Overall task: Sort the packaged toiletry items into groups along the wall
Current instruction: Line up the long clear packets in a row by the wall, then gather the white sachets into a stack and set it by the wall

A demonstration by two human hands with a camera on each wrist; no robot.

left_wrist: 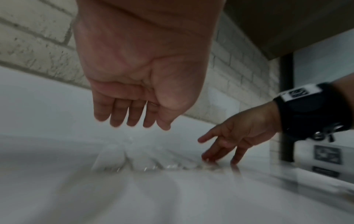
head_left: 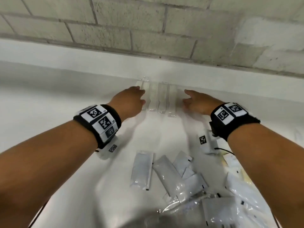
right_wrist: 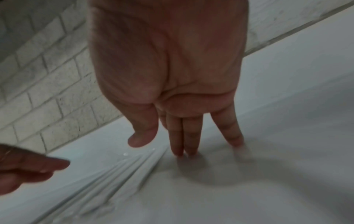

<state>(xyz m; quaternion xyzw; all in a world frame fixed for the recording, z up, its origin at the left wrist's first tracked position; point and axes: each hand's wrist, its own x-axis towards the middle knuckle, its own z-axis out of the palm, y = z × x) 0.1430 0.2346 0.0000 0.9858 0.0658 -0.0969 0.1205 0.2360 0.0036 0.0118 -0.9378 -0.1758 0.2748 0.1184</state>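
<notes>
A row of several long clear-wrapped white items (head_left: 158, 97) lies side by side against the white ledge below the brick wall. My left hand (head_left: 131, 100) hovers at the row's left end with relaxed fingers (left_wrist: 130, 115), holding nothing. On the row's right side my right hand (head_left: 195, 100) has straight fingers (right_wrist: 188, 141) whose tips press the white counter beside the packets (right_wrist: 122, 171). A loose heap of grey-white sachets (head_left: 166, 175) lies nearer to me.
A crumpled clear plastic bag (head_left: 233, 199) with more packets fills the near right. The brick wall (head_left: 148, 27) and white ledge (head_left: 65, 63) bound the far side. A dark post (left_wrist: 286, 106) and a labelled panel stand far right.
</notes>
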